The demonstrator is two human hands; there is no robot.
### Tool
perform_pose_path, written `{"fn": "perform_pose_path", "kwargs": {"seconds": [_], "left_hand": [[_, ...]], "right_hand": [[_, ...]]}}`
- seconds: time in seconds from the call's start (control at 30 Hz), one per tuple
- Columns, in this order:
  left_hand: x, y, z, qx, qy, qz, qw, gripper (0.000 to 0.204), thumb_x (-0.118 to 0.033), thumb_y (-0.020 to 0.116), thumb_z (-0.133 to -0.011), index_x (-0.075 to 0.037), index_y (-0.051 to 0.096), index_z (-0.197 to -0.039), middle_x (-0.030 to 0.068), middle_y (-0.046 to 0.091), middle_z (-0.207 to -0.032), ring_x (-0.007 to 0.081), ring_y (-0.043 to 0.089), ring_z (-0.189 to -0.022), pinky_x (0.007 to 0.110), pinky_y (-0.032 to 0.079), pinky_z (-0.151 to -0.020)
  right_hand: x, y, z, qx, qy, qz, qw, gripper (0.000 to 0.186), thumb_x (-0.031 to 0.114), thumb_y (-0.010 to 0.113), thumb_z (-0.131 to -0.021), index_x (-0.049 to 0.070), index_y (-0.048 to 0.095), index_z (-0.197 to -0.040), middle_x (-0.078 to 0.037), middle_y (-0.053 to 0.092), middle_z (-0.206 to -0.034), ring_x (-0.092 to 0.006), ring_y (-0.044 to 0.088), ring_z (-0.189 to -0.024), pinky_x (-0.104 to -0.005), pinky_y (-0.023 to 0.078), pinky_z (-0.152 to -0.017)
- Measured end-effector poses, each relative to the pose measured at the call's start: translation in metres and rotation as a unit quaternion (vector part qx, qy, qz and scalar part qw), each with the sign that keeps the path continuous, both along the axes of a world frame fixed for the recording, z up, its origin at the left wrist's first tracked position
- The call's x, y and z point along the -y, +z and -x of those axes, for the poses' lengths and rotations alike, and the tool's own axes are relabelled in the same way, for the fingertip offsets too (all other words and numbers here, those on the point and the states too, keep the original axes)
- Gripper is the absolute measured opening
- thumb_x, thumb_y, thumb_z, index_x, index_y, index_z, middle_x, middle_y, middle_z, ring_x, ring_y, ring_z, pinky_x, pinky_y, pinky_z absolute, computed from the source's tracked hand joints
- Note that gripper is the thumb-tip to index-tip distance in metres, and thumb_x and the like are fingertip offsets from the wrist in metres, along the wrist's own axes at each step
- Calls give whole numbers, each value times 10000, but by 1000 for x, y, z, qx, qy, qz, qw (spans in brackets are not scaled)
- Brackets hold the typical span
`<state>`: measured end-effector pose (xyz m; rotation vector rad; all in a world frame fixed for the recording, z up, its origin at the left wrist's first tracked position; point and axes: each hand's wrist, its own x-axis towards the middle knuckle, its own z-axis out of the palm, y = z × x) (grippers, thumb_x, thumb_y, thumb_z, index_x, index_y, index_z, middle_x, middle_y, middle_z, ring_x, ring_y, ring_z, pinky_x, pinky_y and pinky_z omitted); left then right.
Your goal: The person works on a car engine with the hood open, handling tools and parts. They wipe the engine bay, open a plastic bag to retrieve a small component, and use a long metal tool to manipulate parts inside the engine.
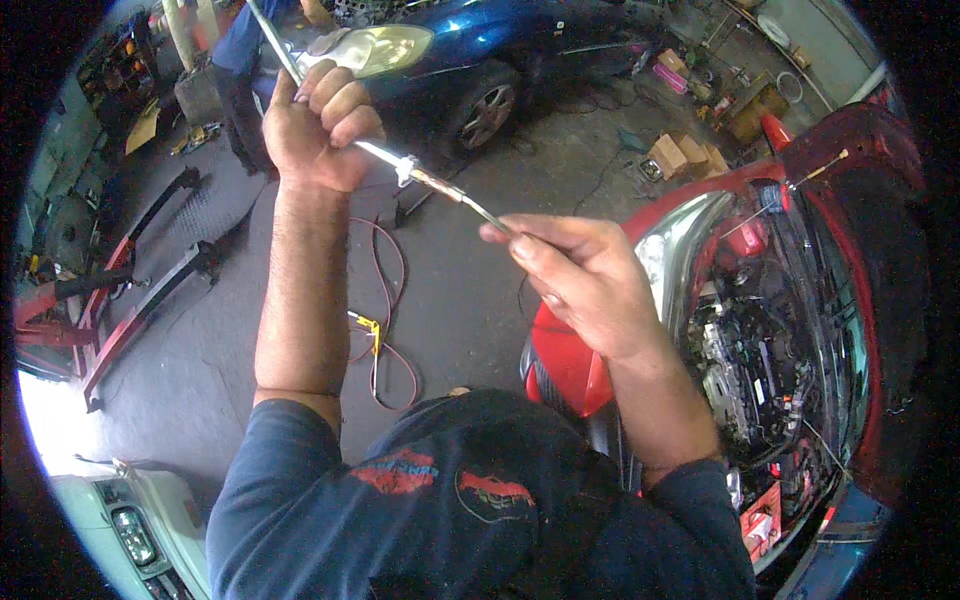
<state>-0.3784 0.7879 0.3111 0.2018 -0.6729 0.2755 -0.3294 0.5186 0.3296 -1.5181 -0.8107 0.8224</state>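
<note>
Across the upper middle of the head view slants a long, thin silvery metal rod [378, 152]. My left hand [318, 130] is raised, with its fingers wrapped round the rod's upper part. Below that grip sits a whitish collar [406, 171] on the rod, followed by a short copper-coloured stretch [438, 186]. The thin lower end is pinched between the thumb and fingers of my right hand [585, 275], which hides its tip. The rod's far end runs out at the top edge.
A red car [575, 365] with its engine bay [745, 370] exposed stands at right. Beyond are a blue car [500, 30] and another person's dark trousers [238, 115]. A hose [400, 280] with a yellow fitting [372, 330] lies on the floor. Red lift arms [120, 345] extend at left.
</note>
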Motion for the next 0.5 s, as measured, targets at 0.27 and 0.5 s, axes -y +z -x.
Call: {"fn": "perform_pose_path", "kwargs": {"seconds": [0.27, 0.5], "left_hand": [[-5, 11, 0, -1, 26, -57, 998, 506, -539, 253, -972, -163, 335, -645, -50, 238, -570, 80, 208, -470, 227, 176, -383], [-2, 16, -5, -48, -19, -98, 994, 487, -538, 276, -972, -162, 347, -671, -50, 232, -582, 79, 211, -476, 227, 181, -385]], "right_hand": [[-2, 5, -5, 180, 1, -11, 984, 238, 164, 566, -918, -18, 684, -1015, -118, 713, -907, -144, 653, -799, -281, 502, -731], [9, 31, -10, 323, 61, 93, 940, 230, 97, 563, -917, -61, 656, -1056, -88, 696, -855, -91, 599, -784, -254, 485, -702]]}}
